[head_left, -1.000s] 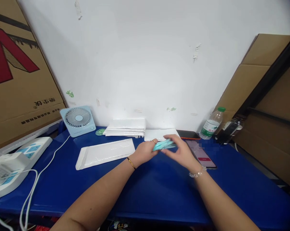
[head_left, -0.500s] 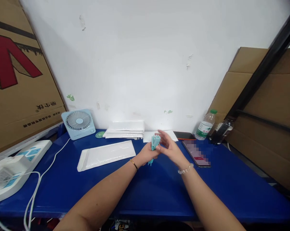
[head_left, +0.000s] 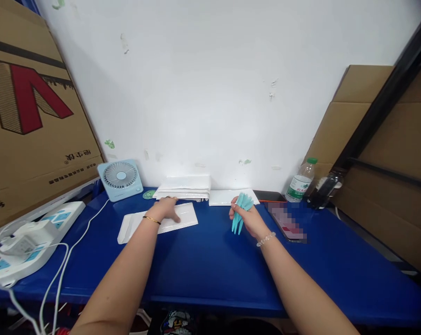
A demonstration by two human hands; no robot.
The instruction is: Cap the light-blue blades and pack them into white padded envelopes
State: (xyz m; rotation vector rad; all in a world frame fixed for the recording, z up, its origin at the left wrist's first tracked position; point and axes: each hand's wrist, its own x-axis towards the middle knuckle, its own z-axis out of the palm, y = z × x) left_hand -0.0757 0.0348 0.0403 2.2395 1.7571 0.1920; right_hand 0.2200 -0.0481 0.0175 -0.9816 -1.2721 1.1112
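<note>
My right hand [head_left: 249,218] is closed around a bundle of turquoise pointed sticks [head_left: 243,207], which look like plastic pens or slim tools; their exact kind is unclear. The tapered ends point down, just above the blue table. On the left, my left hand [head_left: 166,209] reaches over a white padded envelope [head_left: 186,215] lying flat, its fingers spread and the thumb apart. Whether its fingertips touch the envelope, I cannot tell. Behind it, against the wall, lies a stack of white envelopes [head_left: 184,186]. One more white envelope [head_left: 224,197] lies to the right of the stack.
A light blue fan [head_left: 121,179] and a power strip [head_left: 62,216] with plugs and white cables stand on the left. To the right are a phone [head_left: 287,222], a dark flat device [head_left: 271,196], a water bottle [head_left: 301,180] and a dark bottle [head_left: 325,188]. Cardboard boxes flank the blue table [head_left: 210,265].
The turquoise bundle has passed from my left hand into my right hand. My left hand has moved left over the padded envelope, and the two hands are now apart.
</note>
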